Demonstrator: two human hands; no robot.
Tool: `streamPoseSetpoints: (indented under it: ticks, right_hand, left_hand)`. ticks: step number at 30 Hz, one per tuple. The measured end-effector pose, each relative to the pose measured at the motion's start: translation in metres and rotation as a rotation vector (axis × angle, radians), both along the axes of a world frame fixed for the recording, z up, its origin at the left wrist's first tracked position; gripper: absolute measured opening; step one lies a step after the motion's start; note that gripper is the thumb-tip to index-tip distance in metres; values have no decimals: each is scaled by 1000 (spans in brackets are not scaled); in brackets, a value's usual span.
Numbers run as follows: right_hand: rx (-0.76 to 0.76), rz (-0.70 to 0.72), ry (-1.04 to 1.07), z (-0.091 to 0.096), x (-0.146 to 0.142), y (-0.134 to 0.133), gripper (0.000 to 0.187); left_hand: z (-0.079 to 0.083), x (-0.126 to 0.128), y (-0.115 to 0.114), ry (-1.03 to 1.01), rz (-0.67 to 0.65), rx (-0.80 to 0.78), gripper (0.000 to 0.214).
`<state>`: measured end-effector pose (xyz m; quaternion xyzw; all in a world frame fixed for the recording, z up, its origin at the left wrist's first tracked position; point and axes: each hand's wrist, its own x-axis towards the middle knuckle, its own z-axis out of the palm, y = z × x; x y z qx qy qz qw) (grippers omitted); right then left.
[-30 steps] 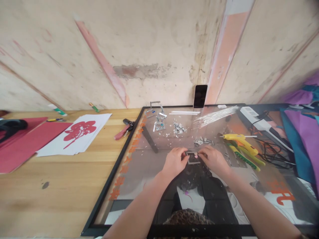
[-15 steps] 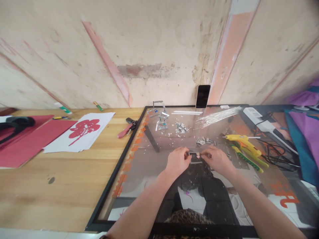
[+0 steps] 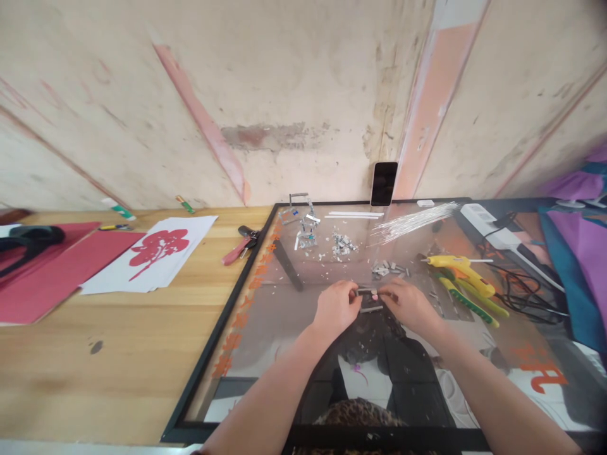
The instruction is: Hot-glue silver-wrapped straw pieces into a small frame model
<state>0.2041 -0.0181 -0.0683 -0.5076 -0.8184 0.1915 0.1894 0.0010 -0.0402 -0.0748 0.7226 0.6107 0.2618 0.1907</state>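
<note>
Left of the glue gun (image 3: 461,273), the left hand (image 3: 337,308) pinches the small grey frame (image 3: 371,309) in a closed grip while the right hand (image 3: 408,304), hold indeterminate, meets the opposite side, apparently for alignment, calling next for steady pressure.

Presents a left forearm (image 3: 284,382) and a right forearm (image 3: 484,385), both bare, tapering to bare wrists. Ends in a bare left hand (image 3: 337,309) and a bare right hand (image 3: 406,306), fingernails too small to tell. Apparently wears brown-and-black leopard-spotted fabric (image 3: 360,413), visible as a rounded patch; whether direct or mirrored, unclear.
</note>
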Motion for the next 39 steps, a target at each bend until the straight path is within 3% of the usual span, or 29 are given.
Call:
streamPoseSetpoints:
  ticks: [8,15,20,29,39]
  right_hand:
    - [-15,-21,73,-3,4,3,24]
    - [-83,-17,126,2,7,-1,23]
    - [-117,-12,156,8,6,-5,21]
    - [-152,-13,174,14,9,-10,18]
    - [-212,21,139,23,18,-12,16]
  left_hand:
    - [3,1,-3,-168,20,5,14]
    - [-4,-3,4,-517,38,-235,16]
    - [-1,-8,7,-717,-23,-349,21]
    - [5,-13,1,-681,-172,-388,25]
    - [12,-10,-10,-502,-201,-367,22]
